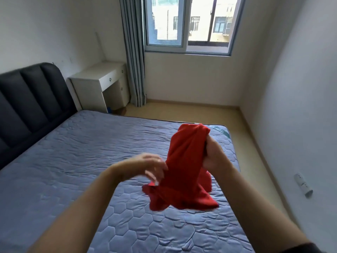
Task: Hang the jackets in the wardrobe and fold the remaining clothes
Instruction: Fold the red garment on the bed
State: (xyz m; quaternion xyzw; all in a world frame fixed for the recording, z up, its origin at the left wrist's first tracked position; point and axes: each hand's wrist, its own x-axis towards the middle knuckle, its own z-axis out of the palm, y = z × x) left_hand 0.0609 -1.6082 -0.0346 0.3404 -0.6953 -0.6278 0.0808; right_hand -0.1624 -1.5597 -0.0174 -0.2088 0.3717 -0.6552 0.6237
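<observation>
A red garment (184,167) hangs bunched above the blue quilted mattress (76,161), its lower folds spreading out near the bed's right side. My right hand (214,154) grips the garment's upper part from the right, fingers curled into the cloth. My left hand (151,166) is blurred at the garment's left edge, fingers bent down against the fabric; whether they pinch it is unclear. No jacket or wardrobe is in view.
A dark padded headboard (31,99) stands at the left. A white desk (102,84) sits in the corner beside grey curtains (133,52) and a window (189,24). Beige floor (182,110) runs past the bed. A white remote (303,185) hangs on the right wall.
</observation>
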